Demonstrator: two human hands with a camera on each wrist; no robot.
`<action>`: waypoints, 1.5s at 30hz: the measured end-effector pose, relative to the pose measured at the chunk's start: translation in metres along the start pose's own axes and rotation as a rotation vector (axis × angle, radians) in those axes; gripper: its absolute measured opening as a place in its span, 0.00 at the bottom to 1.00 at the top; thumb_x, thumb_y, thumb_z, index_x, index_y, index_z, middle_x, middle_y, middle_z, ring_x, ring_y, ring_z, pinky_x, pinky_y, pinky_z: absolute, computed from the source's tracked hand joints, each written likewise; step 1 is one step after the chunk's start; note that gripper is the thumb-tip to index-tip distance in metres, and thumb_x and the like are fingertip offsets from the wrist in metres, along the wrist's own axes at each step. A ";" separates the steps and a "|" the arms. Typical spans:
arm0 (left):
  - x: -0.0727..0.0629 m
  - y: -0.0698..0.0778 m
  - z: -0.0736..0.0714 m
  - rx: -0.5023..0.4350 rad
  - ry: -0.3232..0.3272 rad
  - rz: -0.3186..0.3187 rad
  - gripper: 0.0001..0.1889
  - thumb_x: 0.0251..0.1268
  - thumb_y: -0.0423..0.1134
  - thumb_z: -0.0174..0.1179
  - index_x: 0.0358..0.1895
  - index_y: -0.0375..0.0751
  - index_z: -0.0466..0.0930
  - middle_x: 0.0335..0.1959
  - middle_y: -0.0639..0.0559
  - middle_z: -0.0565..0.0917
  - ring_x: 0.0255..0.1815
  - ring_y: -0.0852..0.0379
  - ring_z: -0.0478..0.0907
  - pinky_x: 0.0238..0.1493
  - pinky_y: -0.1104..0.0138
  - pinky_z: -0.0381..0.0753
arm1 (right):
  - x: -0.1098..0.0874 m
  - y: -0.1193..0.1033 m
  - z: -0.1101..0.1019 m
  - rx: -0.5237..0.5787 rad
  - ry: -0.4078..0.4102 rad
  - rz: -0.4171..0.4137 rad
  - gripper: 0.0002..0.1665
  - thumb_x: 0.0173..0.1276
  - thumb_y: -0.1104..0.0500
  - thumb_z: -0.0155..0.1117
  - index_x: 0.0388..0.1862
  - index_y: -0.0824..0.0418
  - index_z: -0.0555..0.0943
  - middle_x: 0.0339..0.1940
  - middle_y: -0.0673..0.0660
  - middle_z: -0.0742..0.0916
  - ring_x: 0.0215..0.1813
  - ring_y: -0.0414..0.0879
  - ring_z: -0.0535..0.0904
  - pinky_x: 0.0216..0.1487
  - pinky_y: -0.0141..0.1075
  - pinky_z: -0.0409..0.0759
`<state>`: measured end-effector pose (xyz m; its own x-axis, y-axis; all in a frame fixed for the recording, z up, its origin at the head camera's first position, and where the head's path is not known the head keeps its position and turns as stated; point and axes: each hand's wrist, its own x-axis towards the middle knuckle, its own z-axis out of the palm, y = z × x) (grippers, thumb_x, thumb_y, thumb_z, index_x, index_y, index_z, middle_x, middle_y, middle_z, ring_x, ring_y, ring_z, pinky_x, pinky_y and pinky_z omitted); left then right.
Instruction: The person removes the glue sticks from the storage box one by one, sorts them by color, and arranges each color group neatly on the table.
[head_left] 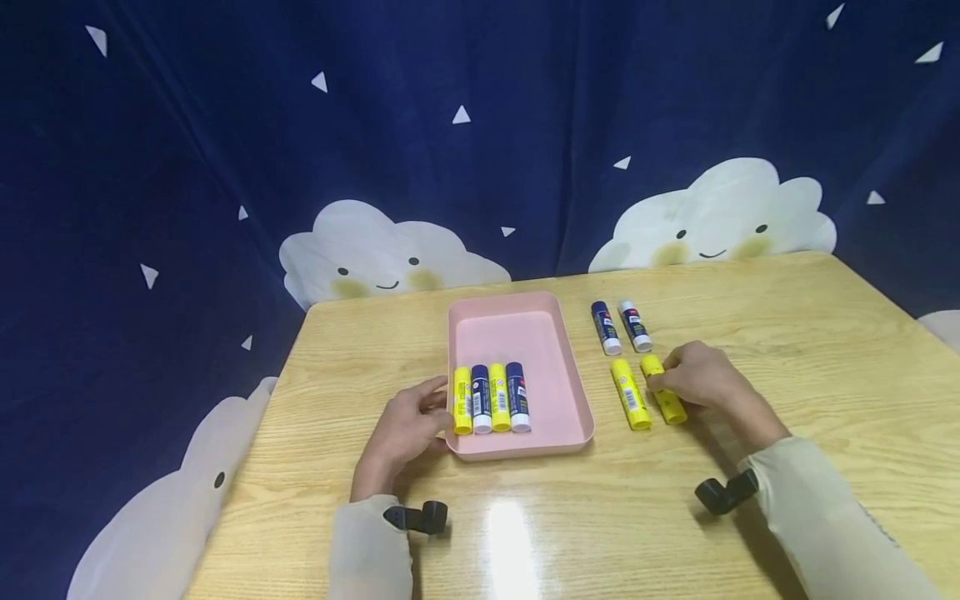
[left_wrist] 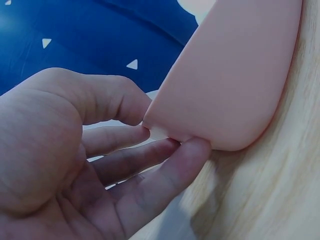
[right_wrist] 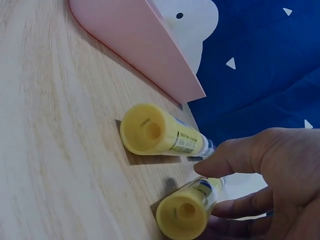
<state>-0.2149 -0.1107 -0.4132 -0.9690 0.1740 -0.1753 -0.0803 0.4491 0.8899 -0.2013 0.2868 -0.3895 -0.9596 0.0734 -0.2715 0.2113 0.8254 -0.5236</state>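
Observation:
A pink tray [head_left: 517, 450] holds a row of glue sticks, alternating yellow [head_left: 462, 402] and navy [head_left: 481, 400], at its near left corner. My left hand [head_left: 401, 425] grips the tray's left wall, thumb at the rim and fingertips against the outside, as the left wrist view shows. To the tray's right, my right hand [head_left: 705, 377] pinches a yellow glue stick [head_left: 671, 407] lying on the table, thumb on one side and fingers on the other. Just left of it lies another yellow glue stick [head_left: 630, 396], close to the thumb in the right wrist view.
Two navy glue sticks with white ends, one on the left [head_left: 606, 327] and one on the right [head_left: 635, 326], lie behind the yellow pair. The light wooden table [head_left: 570, 533] ends at a dark blue curtain [head_left: 525, 167] printed with clouds and white triangles.

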 end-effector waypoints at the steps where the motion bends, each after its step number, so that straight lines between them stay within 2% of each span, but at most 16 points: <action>1: 0.000 0.000 0.000 -0.001 0.001 0.001 0.38 0.53 0.29 0.60 0.73 0.43 0.69 0.62 0.40 0.78 0.50 0.48 0.81 0.35 0.62 0.88 | 0.000 0.000 -0.001 -0.005 0.002 -0.008 0.36 0.61 0.50 0.70 0.53 0.81 0.75 0.34 0.63 0.82 0.29 0.48 0.77 0.27 0.37 0.79; 8: -0.001 -0.001 0.001 0.006 0.004 0.005 0.38 0.52 0.29 0.60 0.73 0.43 0.69 0.62 0.40 0.78 0.50 0.48 0.81 0.35 0.62 0.88 | -0.003 -0.003 -0.009 0.029 0.022 -0.014 0.39 0.61 0.49 0.71 0.55 0.82 0.73 0.37 0.66 0.83 0.30 0.50 0.80 0.29 0.40 0.83; 13: -0.002 -0.001 -0.001 -0.001 -0.003 0.009 0.39 0.51 0.29 0.60 0.73 0.42 0.68 0.63 0.39 0.78 0.52 0.47 0.80 0.35 0.62 0.88 | -0.004 -0.010 -0.016 0.013 0.033 -0.007 0.43 0.64 0.47 0.68 0.61 0.83 0.70 0.30 0.63 0.83 0.27 0.50 0.79 0.28 0.39 0.80; 16: -0.002 0.000 -0.001 -0.009 -0.010 0.007 0.40 0.51 0.28 0.61 0.74 0.43 0.68 0.63 0.39 0.78 0.52 0.47 0.80 0.35 0.62 0.88 | -0.005 -0.017 -0.020 0.011 0.052 -0.023 0.42 0.64 0.47 0.67 0.60 0.82 0.71 0.35 0.67 0.84 0.29 0.50 0.80 0.29 0.39 0.81; 19: -0.002 0.002 -0.002 -0.008 -0.012 0.004 0.40 0.51 0.28 0.61 0.74 0.44 0.67 0.63 0.40 0.78 0.52 0.47 0.81 0.35 0.62 0.88 | -0.006 -0.023 -0.023 0.013 0.072 -0.041 0.41 0.64 0.46 0.67 0.59 0.81 0.72 0.47 0.74 0.82 0.32 0.51 0.82 0.31 0.40 0.83; 21: -0.002 0.003 -0.002 -0.002 -0.010 0.002 0.40 0.51 0.29 0.62 0.74 0.44 0.68 0.63 0.41 0.78 0.52 0.47 0.81 0.36 0.62 0.88 | -0.006 -0.027 -0.023 0.012 0.079 -0.049 0.40 0.64 0.46 0.67 0.58 0.80 0.74 0.50 0.76 0.81 0.35 0.53 0.82 0.32 0.41 0.83; 26: -0.001 0.002 -0.001 0.006 -0.007 0.012 0.39 0.52 0.29 0.61 0.74 0.42 0.68 0.62 0.40 0.78 0.52 0.47 0.80 0.36 0.62 0.88 | -0.006 -0.041 -0.023 0.003 0.095 -0.061 0.39 0.63 0.44 0.68 0.57 0.77 0.76 0.52 0.75 0.81 0.42 0.58 0.79 0.35 0.42 0.82; 30: -0.001 0.002 -0.001 0.000 -0.010 0.013 0.39 0.52 0.28 0.61 0.73 0.42 0.68 0.63 0.40 0.78 0.52 0.47 0.81 0.36 0.62 0.88 | -0.005 -0.052 -0.021 0.005 0.104 -0.068 0.37 0.62 0.44 0.69 0.55 0.75 0.78 0.50 0.72 0.82 0.44 0.59 0.77 0.37 0.43 0.80; 32: -0.001 0.002 -0.001 0.000 -0.010 0.005 0.39 0.52 0.28 0.61 0.74 0.43 0.68 0.63 0.41 0.78 0.52 0.47 0.81 0.36 0.62 0.88 | -0.005 -0.058 -0.019 0.024 0.101 -0.073 0.34 0.63 0.46 0.69 0.52 0.74 0.78 0.47 0.70 0.83 0.42 0.57 0.78 0.36 0.42 0.80; 37: 0.000 0.003 0.000 0.011 -0.014 -0.005 0.39 0.52 0.30 0.61 0.74 0.45 0.67 0.63 0.42 0.78 0.52 0.48 0.81 0.37 0.62 0.88 | -0.006 -0.071 -0.013 0.135 0.067 -0.085 0.33 0.64 0.48 0.69 0.56 0.74 0.77 0.49 0.69 0.82 0.38 0.55 0.85 0.39 0.44 0.85; 40: 0.000 0.003 0.000 0.011 -0.017 -0.006 0.40 0.52 0.30 0.61 0.74 0.45 0.67 0.63 0.42 0.78 0.52 0.48 0.81 0.36 0.62 0.88 | -0.007 -0.081 -0.009 0.180 0.056 -0.108 0.32 0.63 0.50 0.69 0.56 0.73 0.77 0.50 0.68 0.82 0.39 0.58 0.86 0.42 0.46 0.86; 45: 0.001 0.001 -0.001 0.012 -0.013 -0.005 0.39 0.53 0.30 0.61 0.74 0.45 0.67 0.63 0.42 0.78 0.52 0.48 0.80 0.37 0.62 0.87 | -0.006 -0.101 0.000 0.214 0.053 -0.120 0.32 0.63 0.52 0.70 0.57 0.73 0.77 0.51 0.68 0.82 0.43 0.58 0.84 0.41 0.43 0.86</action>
<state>-0.2158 -0.1104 -0.4119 -0.9654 0.1834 -0.1854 -0.0822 0.4606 0.8838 -0.2170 0.2029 -0.3353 -0.9874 0.0158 -0.1573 0.1242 0.6932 -0.7099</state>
